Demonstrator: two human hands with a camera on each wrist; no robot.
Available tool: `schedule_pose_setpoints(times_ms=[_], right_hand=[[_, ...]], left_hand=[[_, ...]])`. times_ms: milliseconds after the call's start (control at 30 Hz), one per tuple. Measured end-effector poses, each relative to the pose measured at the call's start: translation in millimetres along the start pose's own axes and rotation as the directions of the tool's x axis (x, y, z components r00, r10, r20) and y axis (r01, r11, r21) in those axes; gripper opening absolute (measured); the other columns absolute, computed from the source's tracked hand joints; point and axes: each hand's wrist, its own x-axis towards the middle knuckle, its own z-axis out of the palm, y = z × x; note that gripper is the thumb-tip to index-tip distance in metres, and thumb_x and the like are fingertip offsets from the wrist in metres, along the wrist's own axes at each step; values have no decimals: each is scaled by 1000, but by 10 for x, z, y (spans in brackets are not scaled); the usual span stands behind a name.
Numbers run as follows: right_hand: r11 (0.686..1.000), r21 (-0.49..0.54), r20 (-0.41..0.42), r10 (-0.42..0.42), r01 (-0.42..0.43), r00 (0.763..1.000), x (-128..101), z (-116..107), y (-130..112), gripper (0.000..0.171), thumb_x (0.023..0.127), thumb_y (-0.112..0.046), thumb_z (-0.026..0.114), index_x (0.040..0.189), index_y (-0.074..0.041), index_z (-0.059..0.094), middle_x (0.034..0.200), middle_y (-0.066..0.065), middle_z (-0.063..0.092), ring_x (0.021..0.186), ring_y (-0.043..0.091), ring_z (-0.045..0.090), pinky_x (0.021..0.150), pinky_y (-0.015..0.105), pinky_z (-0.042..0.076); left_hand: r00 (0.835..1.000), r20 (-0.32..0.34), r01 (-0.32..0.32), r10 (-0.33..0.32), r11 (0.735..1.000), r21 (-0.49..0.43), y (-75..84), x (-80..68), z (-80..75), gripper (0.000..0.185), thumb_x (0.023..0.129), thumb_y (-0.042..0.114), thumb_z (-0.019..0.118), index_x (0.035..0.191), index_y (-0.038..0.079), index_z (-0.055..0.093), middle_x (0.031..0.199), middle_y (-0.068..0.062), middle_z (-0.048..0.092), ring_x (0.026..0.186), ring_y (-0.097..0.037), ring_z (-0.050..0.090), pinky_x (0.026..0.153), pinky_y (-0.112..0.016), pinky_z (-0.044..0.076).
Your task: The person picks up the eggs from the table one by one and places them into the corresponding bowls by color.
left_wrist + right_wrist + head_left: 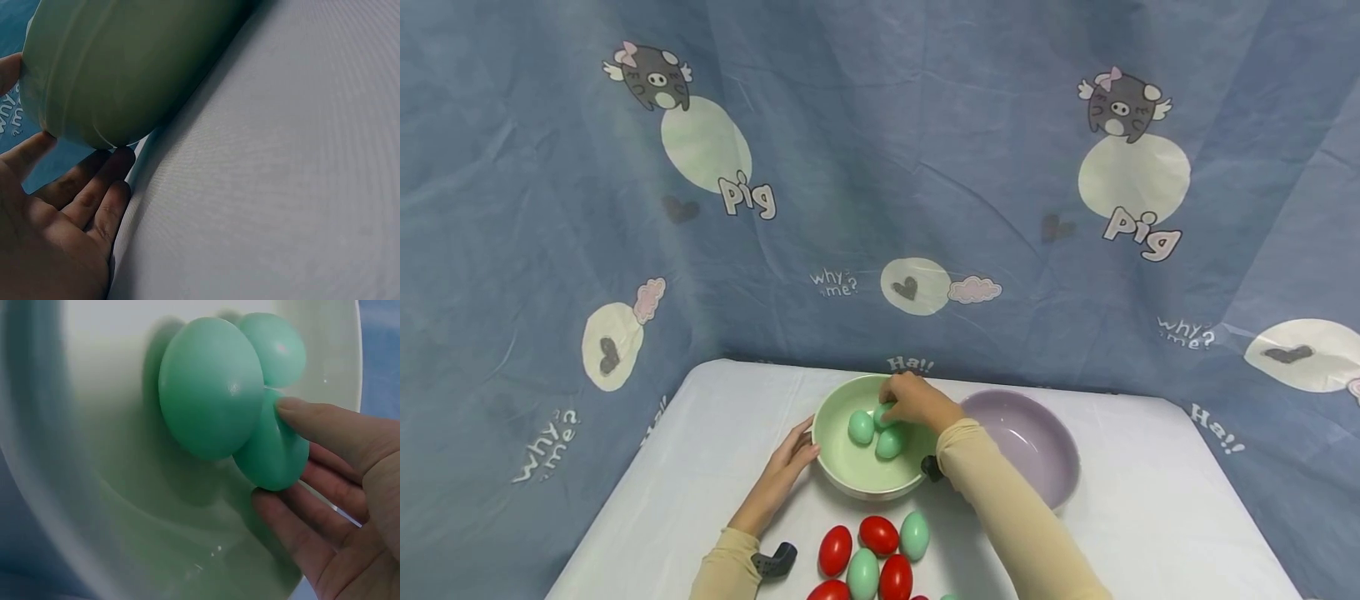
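Note:
Inside the light green bowl (867,477) lie three mint-green plastic eggs. My right hand (919,402) reaches over the far right rim, pinching one green egg (273,453) between thumb and fingers low in the bowl. Against it sit a second green egg (211,387) and a third green egg (275,349). At the bowl's left side, my left hand (780,475) touches the outer wall, its fingers nearly straight. In the left wrist view, its fingertips (124,159) are right at the bowl's lower wall and the thumb side is higher up.
A purple bowl (1045,442) stands just right of the green one, partly behind my right sleeve (1015,517). Nearer me on the white tabletop (647,500) are several red eggs (835,550) and green eggs (914,535). A patterned blue curtain (865,183) hangs behind the table.

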Motion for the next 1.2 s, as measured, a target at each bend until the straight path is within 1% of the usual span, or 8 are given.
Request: schedule_pose_setpoints(times_ms=[167, 300, 400, 533, 767, 1000, 1100, 1200], right_hand=[[1000, -9, 4, -12, 12, 1000, -9, 18, -12, 19, 83, -9, 84, 101, -4, 80, 97, 6, 76, 83, 15, 55, 82, 33, 55], [1000, -29, 10, 1, 0, 1000, -20, 19, -32, 21, 83, -9, 84, 103, -4, 80, 99, 7, 76, 87, 17, 52, 88, 37, 52], [999, -40, 10, 14, -14, 1000, -23, 17, -40, 24, 83, -9, 85, 106, -3, 79, 103, 8, 77, 91, 19, 58, 93, 38, 54], [999, -43, 11, 19, -19, 1000, -20, 14, -45, 26, 83, -8, 85, 108, -2, 78, 104, 8, 77, 94, 20, 66, 92, 38, 58], [999, -45, 30, 27, -26, 999, -51, -20, -63, 29, 85, -10, 83, 113, -3, 77, 111, 9, 77, 106, 26, 68, 99, 41, 57], [1000, -11, 34, -20, 20, 999, -142, -77, -109, 32, 88, -9, 81, 118, -1, 75, 119, 12, 76, 116, 29, 70, 103, 41, 57], [998, 9, 33, -62, 61, 998, -199, -97, -132, 33, 89, -10, 79, 120, 0, 74, 121, 14, 75, 118, 31, 69, 105, 43, 57], [994, 28, 12, -108, 107, 994, -273, -109, -137, 33, 90, -12, 79, 120, 1, 73, 121, 16, 75, 118, 32, 70, 105, 46, 56]], left_hand=[[1000, 0, -8, 8, 1000, -5, 10, 3, -1, 60, 105, 42, 57, 159, 26, 39, 156, -12, 53, 148, -34, 48, 125, -58, 33], [1000, 3, -14, 14, 1000, -8, 12, 2, 0, 59, 105, 40, 57, 159, 25, 39, 156, -14, 53, 147, -35, 48, 125, -59, 32], [1000, 8, -12, 12, 1000, -7, 15, 1, 5, 60, 105, 42, 57, 159, 25, 39, 157, -13, 52, 148, -34, 48, 125, -59, 33], [1000, 10, -10, 11, 1000, -10, 18, 0, 7, 60, 104, 42, 58, 159, 26, 39, 157, -13, 52, 147, -34, 48, 125, -58, 32], [1000, 8, -10, 10, 1000, -6, 18, -3, 6, 60, 104, 42, 57, 159, 25, 39, 156, -14, 52, 147, -34, 48, 125, -59, 32], [1000, 6, -14, 14, 1000, -4, 26, -6, 1, 60, 105, 40, 57, 159, 24, 38, 156, -14, 53, 147, -35, 48, 124, -60, 32], [1000, 1, -12, 12, 1000, -5, 21, -6, 0, 60, 105, 40, 57, 159, 24, 39, 156, -14, 53, 147, -35, 48, 124, -60, 33], [1000, 7, -13, 13, 1000, -8, 15, -7, 5, 60, 105, 40, 57, 159, 24, 38, 156, -14, 52, 148, -35, 47, 125, -59, 32]])
